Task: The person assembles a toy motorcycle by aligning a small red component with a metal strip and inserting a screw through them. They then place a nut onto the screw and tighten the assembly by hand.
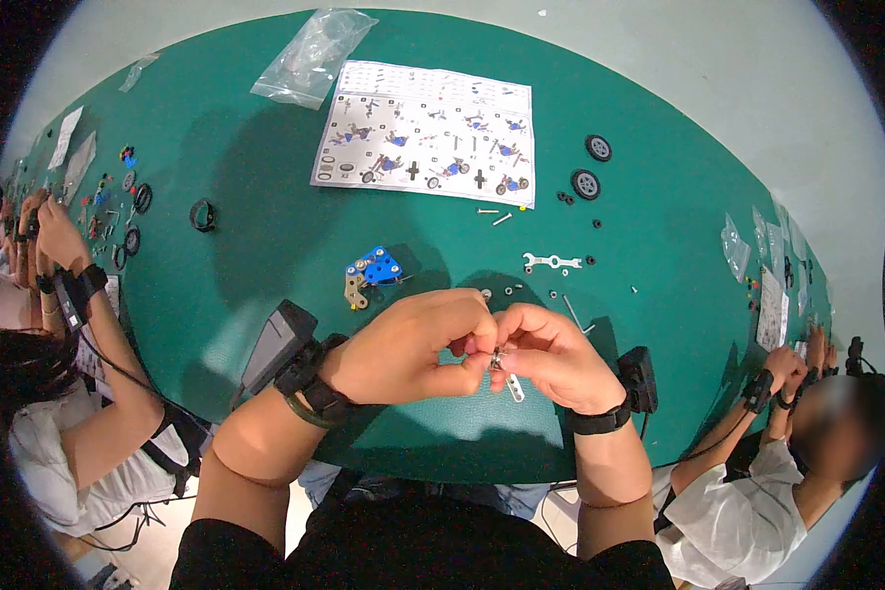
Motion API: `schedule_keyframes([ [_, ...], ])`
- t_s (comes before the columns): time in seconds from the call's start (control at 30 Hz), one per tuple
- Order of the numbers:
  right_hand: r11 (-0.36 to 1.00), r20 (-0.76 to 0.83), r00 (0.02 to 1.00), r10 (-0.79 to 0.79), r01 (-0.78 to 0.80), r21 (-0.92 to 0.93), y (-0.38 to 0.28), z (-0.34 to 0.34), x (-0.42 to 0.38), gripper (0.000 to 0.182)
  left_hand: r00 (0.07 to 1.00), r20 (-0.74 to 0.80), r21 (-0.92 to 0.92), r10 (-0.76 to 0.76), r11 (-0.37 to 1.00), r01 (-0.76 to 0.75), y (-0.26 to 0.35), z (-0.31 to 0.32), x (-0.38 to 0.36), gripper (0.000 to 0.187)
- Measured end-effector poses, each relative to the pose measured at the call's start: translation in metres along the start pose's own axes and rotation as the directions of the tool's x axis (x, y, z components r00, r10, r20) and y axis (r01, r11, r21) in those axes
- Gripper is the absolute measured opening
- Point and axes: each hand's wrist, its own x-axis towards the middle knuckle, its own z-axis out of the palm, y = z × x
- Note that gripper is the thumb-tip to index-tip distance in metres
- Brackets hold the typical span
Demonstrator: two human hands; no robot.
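Over the near part of the table, my left hand (433,346) and my right hand (551,356) meet, fingertips pinched together. Between them is a silver perforated metal strip (515,389), its lower end sticking out below my right fingers. A small shiny metal piece (499,360) shows at the pinch; its exact kind is partly hidden by the fingers. Beyond my left hand lies a partly built blue and tan model piece (374,273) with bolts in it. A white flat wrench (552,262) and an L-shaped hex key (578,317) lie past my right hand.
A printed instruction sheet (428,133) and a clear plastic bag (315,57) lie at the back of the green table (285,197). Two wheels (586,184), screws (501,219) and a black ring (203,215) are scattered about. Other people work at left and right.
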Motion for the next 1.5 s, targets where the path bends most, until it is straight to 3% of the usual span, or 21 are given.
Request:
schedule_keyframes([
  [0.27,0.999,-0.010,0.999,-0.049,0.049,0.007,-0.001,-0.001,-0.001,0.017,0.996,0.015,-0.105,-0.092,0.990,0.093,-0.003,0.000,-0.002,0.011],
  [0.3,0.997,-0.016,0.998,-0.062,0.063,0.034,-0.002,0.000,-0.001,0.018,0.990,-0.003,-0.230,-0.138,0.964,0.133,-0.004,0.001,-0.002,0.009],
  [0.4,0.989,-0.027,0.993,-0.111,0.113,0.096,-0.004,0.002,-0.001,0.021,0.966,0.005,-0.558,-0.260,0.801,0.218,-0.009,0.003,-0.004,0.003],
  [0.57,0.981,-0.037,0.988,-0.150,0.154,0.116,-0.004,0.000,-0.001,0.022,0.960,0.069,-0.802,-0.271,0.557,0.214,-0.006,0.002,-0.001,0.005],
  [0.7,0.976,-0.062,0.980,-0.190,0.196,0.094,-0.003,0.000,0.000,0.021,0.921,0.062,-0.900,-0.384,0.376,0.218,0.007,0.002,0.004,0.010],
  [0.8,0.959,-0.078,0.956,-0.282,0.283,-0.009,-0.001,0.000,0.000,0.021,0.930,0.088,-0.954,-0.357,0.238,0.182,-0.001,0.005,0.005,0.015],
  [0.87,0.932,-0.098,0.929,-0.356,0.344,-0.115,0.000,0.001,0.001,0.021,0.920,0.087,-0.943,-0.383,0.266,0.200,0.002,0.008,0.005,0.015],
  [1.2,0.936,-0.096,0.933,-0.347,0.339,-0.090,0.000,0.002,-0.001,0.023,0.935,0.114,-0.902,-0.335,0.360,0.239,0.000,0.013,0.002,0.013],
  [1.37,0.944,-0.067,0.944,-0.325,0.319,-0.085,0.000,0.000,-0.003,0.030,0.930,0.119,-0.868,-0.349,0.419,0.268,0.003,0.013,0.001,0.003],
  [1.5,0.864,0.039,0.877,-0.480,0.480,-0.155,0.000,0.006,0.000,0.039,0.923,0.127,-0.791,-0.362,0.525,0.314,-0.001,0.014,-0.002,0.005],
])
